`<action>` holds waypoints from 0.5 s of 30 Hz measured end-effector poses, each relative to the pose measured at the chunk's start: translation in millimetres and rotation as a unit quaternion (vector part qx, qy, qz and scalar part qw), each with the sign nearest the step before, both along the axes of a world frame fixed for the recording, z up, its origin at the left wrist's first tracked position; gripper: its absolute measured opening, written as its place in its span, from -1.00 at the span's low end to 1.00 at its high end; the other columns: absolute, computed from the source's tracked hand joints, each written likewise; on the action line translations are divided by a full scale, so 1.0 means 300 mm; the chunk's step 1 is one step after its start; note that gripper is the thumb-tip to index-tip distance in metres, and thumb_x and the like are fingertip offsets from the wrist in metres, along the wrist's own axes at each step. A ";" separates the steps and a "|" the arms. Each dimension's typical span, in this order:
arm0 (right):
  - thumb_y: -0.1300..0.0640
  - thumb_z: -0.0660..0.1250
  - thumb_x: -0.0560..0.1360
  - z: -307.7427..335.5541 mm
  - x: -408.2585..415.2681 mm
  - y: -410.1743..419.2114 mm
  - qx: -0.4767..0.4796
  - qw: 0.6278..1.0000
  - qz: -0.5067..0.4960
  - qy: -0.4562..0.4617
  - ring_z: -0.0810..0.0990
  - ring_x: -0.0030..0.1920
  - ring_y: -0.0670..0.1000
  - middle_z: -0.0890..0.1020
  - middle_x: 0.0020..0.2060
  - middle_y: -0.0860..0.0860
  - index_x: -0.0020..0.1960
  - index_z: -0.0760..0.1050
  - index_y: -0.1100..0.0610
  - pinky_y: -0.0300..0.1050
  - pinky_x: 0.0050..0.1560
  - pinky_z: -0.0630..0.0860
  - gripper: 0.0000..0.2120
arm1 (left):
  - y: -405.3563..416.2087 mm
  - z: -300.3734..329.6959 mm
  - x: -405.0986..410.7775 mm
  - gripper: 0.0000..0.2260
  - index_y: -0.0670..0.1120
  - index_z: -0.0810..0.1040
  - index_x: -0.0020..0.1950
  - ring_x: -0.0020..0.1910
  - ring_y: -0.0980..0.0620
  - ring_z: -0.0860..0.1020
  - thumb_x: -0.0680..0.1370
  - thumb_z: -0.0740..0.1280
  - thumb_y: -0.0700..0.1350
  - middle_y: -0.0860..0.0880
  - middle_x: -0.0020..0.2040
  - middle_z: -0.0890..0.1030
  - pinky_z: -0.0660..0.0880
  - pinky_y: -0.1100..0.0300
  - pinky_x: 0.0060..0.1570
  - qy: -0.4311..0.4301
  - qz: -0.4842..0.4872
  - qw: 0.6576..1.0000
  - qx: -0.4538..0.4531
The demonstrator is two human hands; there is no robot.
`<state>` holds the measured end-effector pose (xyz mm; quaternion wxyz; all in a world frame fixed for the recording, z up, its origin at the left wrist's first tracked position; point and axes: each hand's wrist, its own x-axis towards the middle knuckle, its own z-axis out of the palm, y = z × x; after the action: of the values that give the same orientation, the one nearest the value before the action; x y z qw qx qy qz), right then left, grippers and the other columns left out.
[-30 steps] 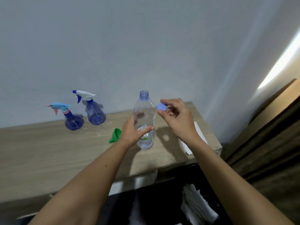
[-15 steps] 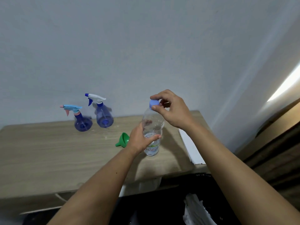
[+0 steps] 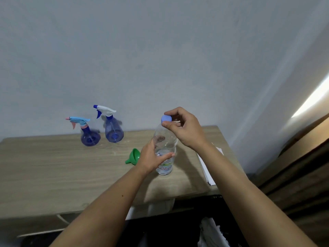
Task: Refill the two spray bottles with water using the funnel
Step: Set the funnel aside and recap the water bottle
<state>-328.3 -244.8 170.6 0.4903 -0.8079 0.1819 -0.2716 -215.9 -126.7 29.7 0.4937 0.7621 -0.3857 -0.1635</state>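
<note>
At the far left of the wooden table [image 3: 53, 175], near the wall, stands the shorter spray bottle [image 3: 88, 133] with the light-blue and pink trigger head, upright. Just to its right stands the taller spray bottle [image 3: 112, 128] with the white and dark-blue head, also upright. Both heads are seated on their bottles; the fill level in either cannot be judged through the blue plastic.

Right of these and nearer, the green funnel [image 3: 133, 156] lies on its side on the table, apart from both spray bottles and close beside the left hand.

The left hand [image 3: 153, 157] is wrapped around the mid-body of the clear water bottle [image 3: 165, 154], which stands upright on the table with water visible only in its lower part. The right hand [image 3: 183, 127] pinches the blue cap [image 3: 166, 118] between thumb and fingers at the bottle's mouth.

Judgement: the step in hand is turning the cap on the neck; whether tightening or loosening cannot be told. To do it well, the left hand should brace firmly but without squeezing, since the thin wall would buckle. The cap should stay square to the neck to avoid cross-threading.

Far right, a white sheet or pad [image 3: 207, 168] lies at the table edge.
</note>
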 end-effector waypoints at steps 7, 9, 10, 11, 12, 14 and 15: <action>0.02 0.63 0.45 0.003 0.014 -0.004 -0.041 0.997 -0.052 0.026 0.67 -0.03 -0.09 0.68 -0.02 -0.03 0.06 0.52 0.10 -0.45 -0.09 0.50 -0.65 | -0.017 0.015 -0.010 -0.28 0.03 0.48 0.43 0.24 0.21 0.55 0.36 0.66 0.16 0.17 0.30 0.59 0.49 0.27 0.26 -0.018 0.000 1.000 0.018; -0.02 0.62 0.44 -0.009 0.018 0.003 -0.057 0.996 -0.069 0.020 0.64 0.01 -0.12 0.65 -0.01 -0.04 0.08 0.50 0.09 -0.41 -0.02 0.53 -0.62 | -0.022 0.021 -0.012 -0.29 0.03 0.49 0.42 0.25 0.20 0.56 0.35 0.66 0.15 0.15 0.29 0.60 0.48 0.29 0.26 -0.020 0.003 1.000 0.022; -0.01 0.62 0.45 -0.012 0.018 0.002 -0.054 0.997 -0.058 0.016 0.62 0.03 -0.12 0.64 0.02 -0.05 0.12 0.51 0.08 -0.38 0.03 0.54 -0.61 | -0.021 0.023 -0.015 -0.30 0.03 0.49 0.41 0.23 0.24 0.57 0.35 0.66 0.14 0.16 0.27 0.61 0.46 0.35 0.23 -0.015 0.006 1.000 0.025; 0.01 0.60 0.47 -0.012 0.016 -0.001 -0.043 0.998 -0.036 0.012 0.61 0.05 -0.12 0.63 0.06 -0.06 0.20 0.52 0.08 -0.35 0.07 0.54 -0.59 | -0.019 0.025 -0.018 -0.32 0.04 0.49 0.39 0.19 0.33 0.56 0.35 0.67 0.12 0.18 0.24 0.61 0.43 0.45 0.19 -0.010 0.008 1.000 0.024; 0.04 0.57 0.50 -0.011 0.012 -0.006 -0.031 0.999 -0.009 0.008 0.61 0.07 -0.12 0.62 0.11 -0.06 0.30 0.53 0.06 -0.34 0.11 0.55 -0.57 | -0.016 0.024 -0.020 -0.34 0.06 0.49 0.37 0.15 0.40 0.55 0.35 0.67 0.11 0.22 0.20 0.60 0.40 0.53 0.14 -0.006 0.011 1.000 0.026; 0.08 0.47 0.59 -0.014 0.004 -0.015 -0.030 0.999 0.031 0.003 0.62 0.14 -0.13 0.62 0.19 -0.11 0.41 0.53 0.00 -0.26 0.21 0.55 -0.59 | -0.011 0.022 -0.024 -0.33 0.06 0.49 0.37 0.16 0.41 0.54 0.34 0.67 0.14 0.25 0.19 0.60 0.43 0.52 0.16 -0.006 0.016 0.999 0.028; 0.09 0.43 0.62 -0.018 0.002 -0.016 -0.041 0.998 0.040 0.004 0.62 0.17 -0.14 0.64 0.20 -0.14 0.39 0.57 -0.01 -0.23 0.24 0.54 -0.65 | -0.011 0.019 -0.025 -0.31 0.05 0.50 0.38 0.20 0.33 0.56 0.33 0.66 0.19 0.22 0.23 0.61 0.48 0.41 0.23 -0.006 0.020 0.999 0.029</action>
<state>-327.8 -249.6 165.1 0.4664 -0.8352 0.1403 -0.2554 -223.3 -130.1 35.3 0.4718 0.7848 -0.3685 -0.1603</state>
